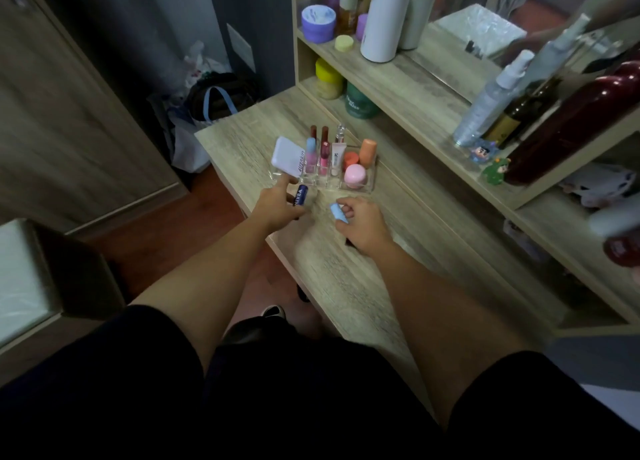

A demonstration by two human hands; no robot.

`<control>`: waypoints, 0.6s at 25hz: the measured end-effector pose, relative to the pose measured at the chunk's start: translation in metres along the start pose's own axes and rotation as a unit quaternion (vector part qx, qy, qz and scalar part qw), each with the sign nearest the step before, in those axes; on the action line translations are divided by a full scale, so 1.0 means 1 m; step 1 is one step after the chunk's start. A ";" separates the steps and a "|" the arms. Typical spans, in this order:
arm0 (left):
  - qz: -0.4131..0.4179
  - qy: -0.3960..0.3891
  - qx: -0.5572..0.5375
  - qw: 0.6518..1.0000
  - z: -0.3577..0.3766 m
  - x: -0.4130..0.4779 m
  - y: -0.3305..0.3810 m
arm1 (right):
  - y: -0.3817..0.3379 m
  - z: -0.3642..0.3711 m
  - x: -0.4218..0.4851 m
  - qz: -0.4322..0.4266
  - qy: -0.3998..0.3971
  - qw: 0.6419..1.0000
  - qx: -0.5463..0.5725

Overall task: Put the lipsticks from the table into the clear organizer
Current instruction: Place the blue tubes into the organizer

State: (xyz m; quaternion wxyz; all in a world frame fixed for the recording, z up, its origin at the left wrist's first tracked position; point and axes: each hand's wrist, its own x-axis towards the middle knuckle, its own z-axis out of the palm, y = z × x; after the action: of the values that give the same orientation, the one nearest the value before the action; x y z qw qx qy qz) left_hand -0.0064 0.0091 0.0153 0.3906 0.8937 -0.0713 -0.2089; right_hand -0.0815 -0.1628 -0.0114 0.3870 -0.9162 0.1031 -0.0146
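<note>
A: Wooden table (pixel 349 286), clear organizer (pixel 370 182) at far middle, partly stocked. Step in hand?

B: Pickup. Left hand (pixel 277 205): fingers closed on dark blue lip balm (pixel 300 195), just near of organizer, forefinger extended. Right hand (pixel 362 222): fingers curled around light blue lipstick (pixel 338 213), off table or resting, cannot tell.

A: Next move?

B: Probably upright insertion into a free slot. Obstruction: white compact (pixel 287 155) leaning over left slots. Bottles on right shelf (pixel 433 113) well apart.

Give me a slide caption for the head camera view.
Left hand holds a Nivea stick, right hand a blue lipstick, before the organizer.
</note>
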 end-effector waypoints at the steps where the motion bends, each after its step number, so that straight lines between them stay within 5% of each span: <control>1: 0.003 0.003 0.001 1.000 -0.006 0.004 0.003 | -0.005 -0.001 0.007 0.007 0.015 1.000 0.022; 15: 0.048 0.067 -0.035 0.996 -0.035 0.064 0.011 | -0.027 0.010 0.077 0.080 0.179 0.959 0.203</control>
State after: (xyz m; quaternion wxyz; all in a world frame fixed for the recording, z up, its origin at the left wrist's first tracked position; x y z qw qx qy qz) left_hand 0.0666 0.0070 0.0244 0.4348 0.8872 -0.0804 -0.1316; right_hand -0.0004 -0.1526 -0.0035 0.5402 -0.7895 0.2383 -0.1679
